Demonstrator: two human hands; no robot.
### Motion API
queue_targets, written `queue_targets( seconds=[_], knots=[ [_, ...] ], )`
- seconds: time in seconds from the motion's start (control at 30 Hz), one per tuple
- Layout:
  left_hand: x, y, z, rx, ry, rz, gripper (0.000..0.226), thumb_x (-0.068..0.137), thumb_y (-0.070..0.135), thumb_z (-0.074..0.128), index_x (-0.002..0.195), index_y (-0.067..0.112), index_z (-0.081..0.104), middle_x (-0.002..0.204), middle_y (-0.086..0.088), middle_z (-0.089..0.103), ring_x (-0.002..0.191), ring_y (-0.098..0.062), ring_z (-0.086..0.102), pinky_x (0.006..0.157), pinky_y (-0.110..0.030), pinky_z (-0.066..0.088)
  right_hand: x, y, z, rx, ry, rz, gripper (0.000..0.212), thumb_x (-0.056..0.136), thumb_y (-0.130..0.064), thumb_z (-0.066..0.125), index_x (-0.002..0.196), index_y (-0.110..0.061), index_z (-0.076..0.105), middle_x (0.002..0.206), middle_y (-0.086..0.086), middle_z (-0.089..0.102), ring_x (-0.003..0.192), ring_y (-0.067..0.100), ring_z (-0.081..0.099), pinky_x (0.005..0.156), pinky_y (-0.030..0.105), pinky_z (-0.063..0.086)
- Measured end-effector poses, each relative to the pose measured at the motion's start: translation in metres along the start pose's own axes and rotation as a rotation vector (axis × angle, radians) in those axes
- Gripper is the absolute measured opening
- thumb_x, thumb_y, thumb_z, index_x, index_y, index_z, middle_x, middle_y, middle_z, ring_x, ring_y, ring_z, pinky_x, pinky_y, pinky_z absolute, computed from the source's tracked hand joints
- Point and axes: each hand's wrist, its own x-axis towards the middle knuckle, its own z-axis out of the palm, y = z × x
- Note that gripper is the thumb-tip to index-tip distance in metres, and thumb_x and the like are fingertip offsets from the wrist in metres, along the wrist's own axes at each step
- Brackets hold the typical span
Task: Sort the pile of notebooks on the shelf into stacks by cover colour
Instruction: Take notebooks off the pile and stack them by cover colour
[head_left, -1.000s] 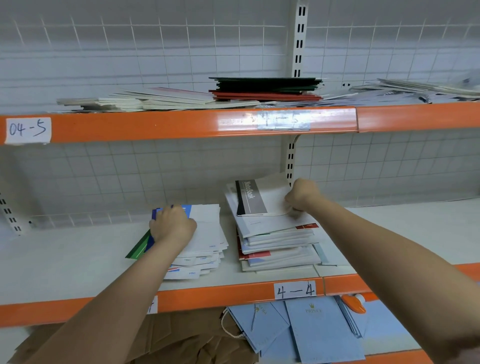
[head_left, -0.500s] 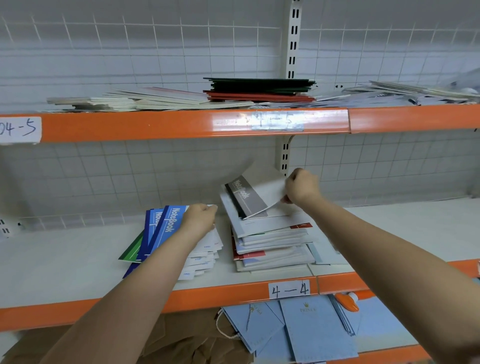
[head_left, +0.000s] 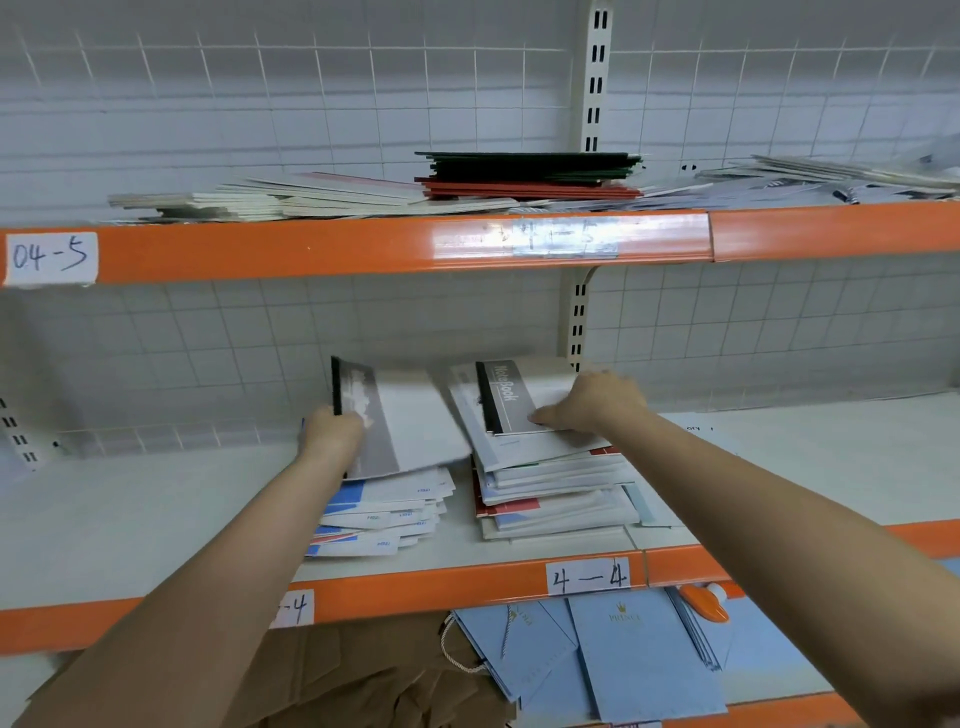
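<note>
On the middle shelf (head_left: 156, 514) lie two heaps of notebooks. The left stack (head_left: 395, 512) shows white and blue covers. My left hand (head_left: 332, 434) grips a grey-and-white notebook (head_left: 410, 421) by its dark spine and holds it tilted just above that stack. The right pile (head_left: 556, 499) is mixed, with grey, white and red covers. Its top one is a grey "NoteBook" notebook (head_left: 506, 397). My right hand (head_left: 592, 405) holds that top notebook at its right edge, with the thumb lying on the cover.
The upper shelf carries a dark green and red stack (head_left: 530, 174) between loose white notebooks (head_left: 270, 200). Below the middle shelf lie light blue paper bags (head_left: 644, 654), brown bags (head_left: 374, 680) and an orange object (head_left: 704, 603). A wire grid backs the shelves.
My left hand no longer holds up the blue notebooks and now grips a grey notebook over the left stack. My right hand went from lifting a grey notebook to holding the pile's top one.
</note>
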Motion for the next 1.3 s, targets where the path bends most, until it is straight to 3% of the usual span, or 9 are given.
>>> queue_targets(
  seconds=[0.17, 0.4, 0.5, 0.6, 0.77, 0.97, 1.1, 1.2, 1.3],
  knots=[
    [-0.001, -0.014, -0.015, 0.588, 0.073, 0.037, 0.029, 0.089, 0.020, 0.055, 0.109, 0.000, 0.060, 0.116, -0.020, 0.058, 0.102, -0.037, 0.056, 0.082, -0.038, 0.047, 0.009, 0.002, -0.003, -0.088, -0.080, 0.032, 0.090, 0.065, -0.082, 0.056, 0.126, -0.017, 0.054, 0.126, 0.005, 0.059, 0.114, 0.028, 0.056, 0.085, 0.035, 0.047],
    [-0.011, -0.011, -0.004, 0.936, 0.186, 0.156, 0.048, 0.086, 0.034, 0.057, 0.128, 0.013, 0.050, 0.132, -0.011, 0.045, 0.125, -0.027, 0.039, 0.097, -0.037, 0.033, 0.012, 0.008, -0.011, -0.006, -0.040, -0.003, 0.017, 0.090, -0.021, 0.055, 0.097, -0.005, 0.054, 0.097, 0.009, 0.057, 0.102, 0.027, 0.060, 0.076, 0.029, 0.048],
    [-0.012, -0.004, 0.009, 0.717, 0.106, 0.275, 0.042, 0.088, 0.031, 0.053, 0.125, 0.010, 0.052, 0.130, -0.013, 0.052, 0.121, -0.032, 0.044, 0.093, -0.037, 0.037, 0.014, 0.009, -0.006, 0.451, 0.039, 0.011, 0.027, 0.094, -0.004, 0.040, 0.120, 0.001, 0.047, 0.111, 0.020, 0.055, 0.092, 0.032, 0.057, 0.069, 0.033, 0.047],
    [-0.023, 0.013, 0.022, 0.197, -0.121, 0.216, 0.042, 0.093, 0.037, 0.052, 0.124, 0.007, 0.056, 0.117, -0.010, 0.062, 0.109, -0.030, 0.057, 0.086, -0.034, 0.043, 0.005, -0.001, -0.006, 1.002, -0.012, 0.014, 0.025, 0.096, -0.001, 0.035, 0.120, -0.003, 0.045, 0.090, 0.013, 0.050, 0.063, 0.021, 0.049, 0.042, 0.022, 0.048],
    [-0.041, 0.036, 0.038, -0.391, -0.493, -0.081, 0.021, 0.097, 0.026, 0.052, 0.106, 0.008, 0.057, 0.103, -0.013, 0.067, 0.092, -0.027, 0.065, 0.077, -0.036, 0.053, -0.005, -0.024, -0.001, 1.132, -0.148, -0.066, 0.009, 0.099, -0.007, 0.039, 0.106, -0.011, 0.044, 0.079, 0.007, 0.054, 0.047, 0.012, 0.046, 0.040, 0.022, 0.047],
    [-0.036, 0.032, 0.037, -0.443, -0.320, -0.045, 0.043, 0.089, -0.005, 0.042, 0.130, 0.008, 0.046, 0.121, -0.016, 0.059, 0.113, -0.035, 0.055, 0.099, -0.052, 0.045, 0.004, -0.021, 0.005, 0.790, -0.061, -0.100, 0.017, 0.096, -0.020, 0.050, 0.100, -0.005, 0.056, 0.081, 0.013, 0.062, 0.054, 0.020, 0.060, 0.057, 0.031, 0.054],
    [-0.017, 0.018, 0.016, -0.344, -0.169, -0.031, 0.036, 0.086, -0.001, 0.041, 0.118, 0.011, 0.051, 0.095, -0.011, 0.058, 0.086, -0.029, 0.055, 0.078, -0.041, 0.047, 0.007, 0.001, 0.004, 0.181, 0.021, -0.034, 0.048, 0.082, -0.052, 0.062, 0.101, -0.008, 0.058, 0.098, 0.008, 0.060, 0.085, 0.025, 0.059, 0.069, 0.030, 0.047],
    [-0.003, 0.005, 0.002, -0.099, -0.031, -0.015, 0.018, 0.086, 0.002, 0.044, 0.098, 0.009, 0.055, 0.093, -0.015, 0.058, 0.075, -0.027, 0.051, 0.066, -0.031, 0.039, 0.007, 0.007, 0.002, -0.018, -0.019, 0.029, 0.085, 0.066, -0.080, 0.057, 0.120, -0.013, 0.056, 0.119, 0.007, 0.060, 0.106, 0.027, 0.058, 0.077, 0.031, 0.046],
    [0.000, -0.009, -0.008, 0.284, 0.026, -0.013, 0.027, 0.089, 0.013, 0.050, 0.114, 0.003, 0.057, 0.114, -0.020, 0.061, 0.099, -0.036, 0.057, 0.073, -0.031, 0.039, 0.010, 0.007, -0.002, -0.022, -0.071, 0.045, 0.092, 0.068, -0.077, 0.059, 0.133, -0.013, 0.049, 0.132, 0.008, 0.055, 0.118, 0.029, 0.053, 0.088, 0.035, 0.047]
  ],
)
